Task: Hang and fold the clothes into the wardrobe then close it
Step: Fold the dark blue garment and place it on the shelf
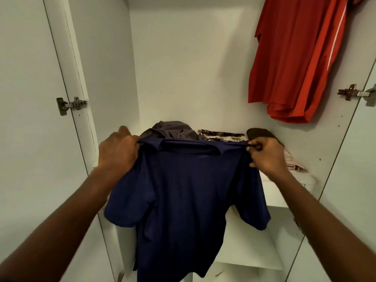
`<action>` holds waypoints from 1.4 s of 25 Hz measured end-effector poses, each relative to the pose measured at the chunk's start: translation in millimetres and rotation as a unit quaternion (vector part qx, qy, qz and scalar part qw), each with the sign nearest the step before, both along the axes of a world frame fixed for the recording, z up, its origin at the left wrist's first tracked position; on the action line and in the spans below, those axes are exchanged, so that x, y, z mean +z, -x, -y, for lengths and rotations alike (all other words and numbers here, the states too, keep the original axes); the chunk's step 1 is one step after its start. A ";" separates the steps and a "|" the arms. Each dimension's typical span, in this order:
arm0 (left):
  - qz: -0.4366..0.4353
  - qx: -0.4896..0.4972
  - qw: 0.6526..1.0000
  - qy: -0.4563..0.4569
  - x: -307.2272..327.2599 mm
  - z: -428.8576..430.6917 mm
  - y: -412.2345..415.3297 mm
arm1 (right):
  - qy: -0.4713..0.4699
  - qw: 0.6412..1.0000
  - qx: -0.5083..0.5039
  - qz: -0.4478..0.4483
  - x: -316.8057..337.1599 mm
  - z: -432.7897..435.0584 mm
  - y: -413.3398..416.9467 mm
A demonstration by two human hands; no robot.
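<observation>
White wardrobe open. Shelf far side: grey garment, patterned cloth, brown item, maybe cap. Red shirt hangs upper right. My left hand, right hand each grip navy polo shirt shoulder, held before shelf; hem cut off.

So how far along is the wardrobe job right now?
Done: the red shirt hangs at the upper right, and some clothes lie on the shelf. In hand: left hand and right hand grip the navy shirt by its shoulders. Left: hang or fold it, then close the open doors.
</observation>
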State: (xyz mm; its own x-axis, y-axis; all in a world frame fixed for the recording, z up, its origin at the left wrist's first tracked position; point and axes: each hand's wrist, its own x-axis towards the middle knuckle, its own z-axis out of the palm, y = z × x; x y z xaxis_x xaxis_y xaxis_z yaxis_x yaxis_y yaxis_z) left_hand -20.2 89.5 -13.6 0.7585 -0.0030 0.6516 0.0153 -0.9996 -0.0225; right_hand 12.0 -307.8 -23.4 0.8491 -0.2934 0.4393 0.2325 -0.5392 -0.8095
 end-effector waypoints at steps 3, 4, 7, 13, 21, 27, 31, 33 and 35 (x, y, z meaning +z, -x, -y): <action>-0.020 -0.051 0.913 0.404 -19.8 24.3 1.4 | -0.262 0.965 0.000 0.016 -18.9 -25.6 9.5; 0.004 -0.083 0.826 0.557 -25.2 35.3 4.7 | -0.307 0.951 -0.018 0.036 -24.6 -32.1 12.1; 0.147 -0.108 0.683 0.707 -43.4 59.0 13.3 | -0.275 0.947 -0.132 0.103 -40.4 -47.5 20.0; 0.335 -0.146 0.771 0.522 -39.0 67.7 -19.9 | -0.211 0.906 -0.198 0.309 -32.0 -64.7 -9.3; 0.373 -0.138 0.867 0.301 -23.8 45.5 -184.8 | 0.017 0.915 -0.173 0.364 -22.4 -52.7 -168.7; 0.246 -0.051 0.914 0.318 -47.7 34.3 -357.4 | 0.023 0.958 -0.157 0.238 -36.7 -61.5 -344.8; 0.063 0.042 0.945 0.319 -64.7 20.3 -447.2 | 0.103 0.976 -0.176 0.078 -66.2 -62.9 -437.8; -0.043 0.068 0.937 0.341 -86.0 13.5 -478.4 | 0.182 0.966 -0.172 -0.061 -94.1 -61.4 -469.6; -0.094 0.085 0.916 0.381 -109.4 8.0 -494.4 | 0.263 0.935 -0.157 -0.179 -118.7 -62.9 -484.4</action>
State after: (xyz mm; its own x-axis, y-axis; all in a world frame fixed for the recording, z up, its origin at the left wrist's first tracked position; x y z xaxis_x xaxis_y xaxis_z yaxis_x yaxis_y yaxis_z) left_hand 474.2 81.5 -123.1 0.8050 0.5266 0.2733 0.2396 -0.7099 0.6623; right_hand 496.3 -244.8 -142.2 0.8777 -0.3755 0.2976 -0.2385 -0.8811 -0.4083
